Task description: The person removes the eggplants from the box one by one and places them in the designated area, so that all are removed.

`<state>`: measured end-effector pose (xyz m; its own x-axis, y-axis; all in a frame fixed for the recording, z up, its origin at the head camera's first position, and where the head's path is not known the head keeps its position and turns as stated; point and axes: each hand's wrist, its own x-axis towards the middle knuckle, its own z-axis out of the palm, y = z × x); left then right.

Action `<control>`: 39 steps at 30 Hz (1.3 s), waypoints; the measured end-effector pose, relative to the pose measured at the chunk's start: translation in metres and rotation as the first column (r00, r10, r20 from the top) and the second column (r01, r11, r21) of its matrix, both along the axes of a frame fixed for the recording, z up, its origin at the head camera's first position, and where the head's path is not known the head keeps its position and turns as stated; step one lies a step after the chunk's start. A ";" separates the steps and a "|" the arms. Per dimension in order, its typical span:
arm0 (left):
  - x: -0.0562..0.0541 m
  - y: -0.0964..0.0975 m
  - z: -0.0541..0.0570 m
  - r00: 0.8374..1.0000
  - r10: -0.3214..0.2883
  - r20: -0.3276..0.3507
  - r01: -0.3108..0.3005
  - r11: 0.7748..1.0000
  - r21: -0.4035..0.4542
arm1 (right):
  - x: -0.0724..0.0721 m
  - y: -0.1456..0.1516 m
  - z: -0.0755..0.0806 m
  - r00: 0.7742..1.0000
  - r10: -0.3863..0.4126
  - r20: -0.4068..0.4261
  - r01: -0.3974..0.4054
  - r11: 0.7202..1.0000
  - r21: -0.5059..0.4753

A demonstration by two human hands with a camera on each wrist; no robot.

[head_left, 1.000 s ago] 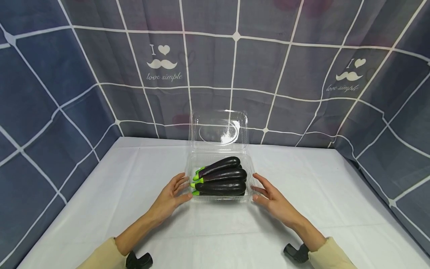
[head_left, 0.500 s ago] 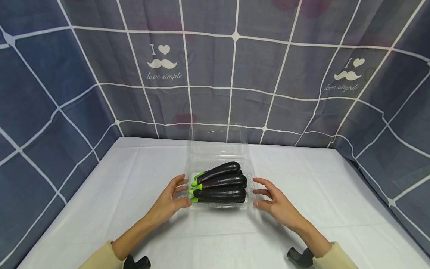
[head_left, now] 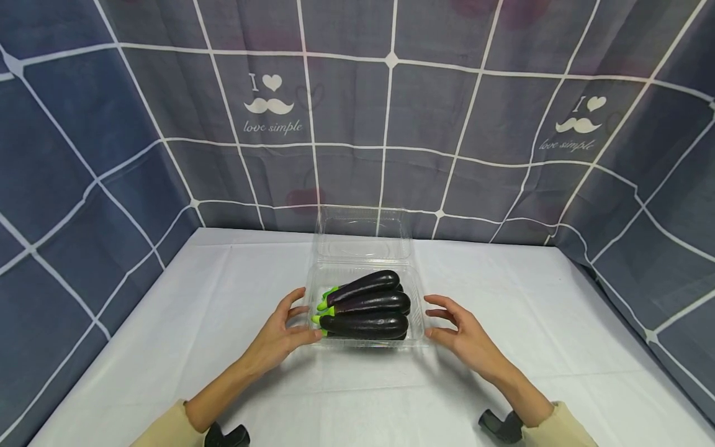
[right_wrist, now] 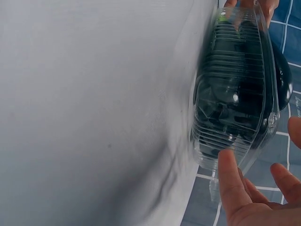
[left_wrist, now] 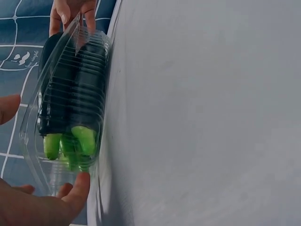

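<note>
A clear plastic clamshell box (head_left: 418,279) stands on the table with its lid (head_left: 363,239) raised at the back. Several dark eggplants (head_left: 365,325) with green stem ends lie stacked inside, the stems pointing left. My left hand (head_left: 276,341) is at the box's left side, fingers loosely spread, its thumb overlapping the front left corner. On the opposite side my right hand (head_left: 466,338) has its fingertips right by the wall, fingers relaxed and apart. Ribbed side walls (left_wrist: 87,89) show in the left wrist view, with a fingertip close to the stem end.
A white cloth (head_left: 363,397) covers the table. Dark grey-blue curtains (head_left: 346,99) with white lines close off the back and both sides. Black wrist devices (head_left: 499,427) sit below the beige sleeves (head_left: 558,428).
The box with the eggplants has come toward me, and its lid leans further back. Both hands have shifted slightly; the right has drawn a little outward from the box wall.
</note>
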<state>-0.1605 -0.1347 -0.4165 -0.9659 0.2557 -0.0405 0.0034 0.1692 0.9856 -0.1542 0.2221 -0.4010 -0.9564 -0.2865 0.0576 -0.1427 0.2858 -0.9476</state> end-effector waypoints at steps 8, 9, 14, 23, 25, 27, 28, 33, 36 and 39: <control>-0.017 -0.005 0.001 0.994 -0.088 -0.064 0.085 0.995 -0.052 | -0.007 0.004 0.009 0.999 -0.035 -0.037 0.035 0.999 0.002; -0.020 -0.006 0.000 0.992 -0.097 -0.079 0.092 0.994 -0.065 | -0.008 0.004 0.011 0.999 -0.036 -0.039 0.036 0.999 0.003; -0.028 -0.011 -0.001 0.980 -0.163 -0.117 0.155 0.985 -0.069 | -0.019 0.006 0.023 0.997 -0.026 -0.070 0.028 0.999 0.020; -0.032 -0.014 -0.003 0.963 -0.229 -0.146 0.220 0.973 -0.073 | -0.048 0.000 0.051 0.994 0.067 -0.086 -0.061 0.995 0.078; -0.032 -0.015 -0.003 0.961 -0.236 -0.145 0.227 0.971 -0.077 | -0.056 -0.004 0.055 0.992 0.089 -0.085 -0.081 0.992 0.095; -0.032 -0.015 -0.003 0.961 -0.240 -0.141 0.230 0.970 -0.080 | -0.064 -0.008 0.058 0.991 0.108 -0.085 -0.098 0.989 0.112; -0.032 -0.014 -0.003 0.961 -0.239 -0.137 0.229 0.970 -0.080 | -0.067 -0.010 0.059 0.989 0.115 -0.088 -0.104 0.987 0.122; -0.034 -0.013 -0.004 0.959 -0.249 -0.133 0.240 0.968 -0.074 | -0.085 -0.021 0.060 0.986 0.141 -0.089 -0.124 0.977 0.176; -0.035 -0.012 -0.005 0.957 -0.259 -0.132 0.252 0.965 -0.069 | -0.093 -0.029 0.060 0.985 0.151 -0.085 -0.132 0.971 0.199; -0.037 -0.012 -0.006 0.956 -0.265 -0.126 0.259 0.964 -0.061 | -0.099 -0.036 0.060 0.983 0.165 -0.077 -0.146 0.967 0.209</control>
